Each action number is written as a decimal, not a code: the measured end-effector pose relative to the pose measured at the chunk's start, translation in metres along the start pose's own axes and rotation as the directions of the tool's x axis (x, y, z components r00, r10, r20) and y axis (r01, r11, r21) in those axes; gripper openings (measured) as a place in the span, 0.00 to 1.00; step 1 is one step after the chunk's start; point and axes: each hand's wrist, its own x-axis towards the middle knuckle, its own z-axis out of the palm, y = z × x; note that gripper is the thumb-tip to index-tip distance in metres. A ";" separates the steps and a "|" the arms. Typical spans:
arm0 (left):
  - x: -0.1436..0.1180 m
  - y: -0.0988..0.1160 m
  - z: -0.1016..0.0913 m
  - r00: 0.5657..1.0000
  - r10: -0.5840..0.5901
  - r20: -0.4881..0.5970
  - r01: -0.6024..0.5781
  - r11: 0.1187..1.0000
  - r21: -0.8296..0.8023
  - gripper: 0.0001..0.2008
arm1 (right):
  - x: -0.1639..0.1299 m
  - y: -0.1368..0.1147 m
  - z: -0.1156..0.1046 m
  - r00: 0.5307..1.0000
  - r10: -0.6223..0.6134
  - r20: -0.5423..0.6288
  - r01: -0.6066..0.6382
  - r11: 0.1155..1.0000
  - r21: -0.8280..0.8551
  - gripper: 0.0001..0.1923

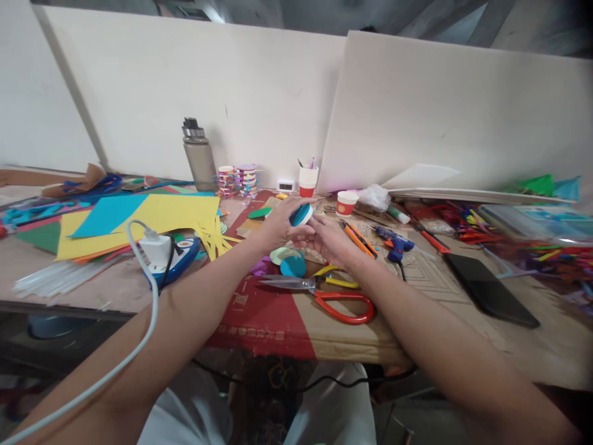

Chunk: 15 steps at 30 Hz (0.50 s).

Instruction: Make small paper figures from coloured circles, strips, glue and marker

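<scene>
At frame centre I see my left hand (277, 226) and right hand (327, 238) together grasping a blue-and-white round piece (301, 214) above the cluttered table (463, 334). Red-handled scissors (324, 293) lie just below, coloured paper sheets (139, 219) at left. White boards (417, 105) lean against the wall across the upper frame.

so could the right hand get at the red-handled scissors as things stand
Probably yes: the red-handled scissors lie uncovered on the table just below the right hand, though its fingers are on a small blue-and-white disc.
</scene>
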 end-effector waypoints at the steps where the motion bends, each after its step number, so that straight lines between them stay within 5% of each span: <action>1: 0.000 -0.001 0.000 1.000 0.006 0.005 -0.006 1.000 0.017 0.38 | -0.001 -0.001 0.001 1.000 0.002 -0.002 -0.002 1.000 -0.001 0.10; 15: -0.002 0.001 -0.002 0.998 0.024 0.066 -0.029 0.997 0.069 0.38 | -0.001 -0.001 0.000 0.996 -0.062 0.063 0.060 0.998 0.036 0.15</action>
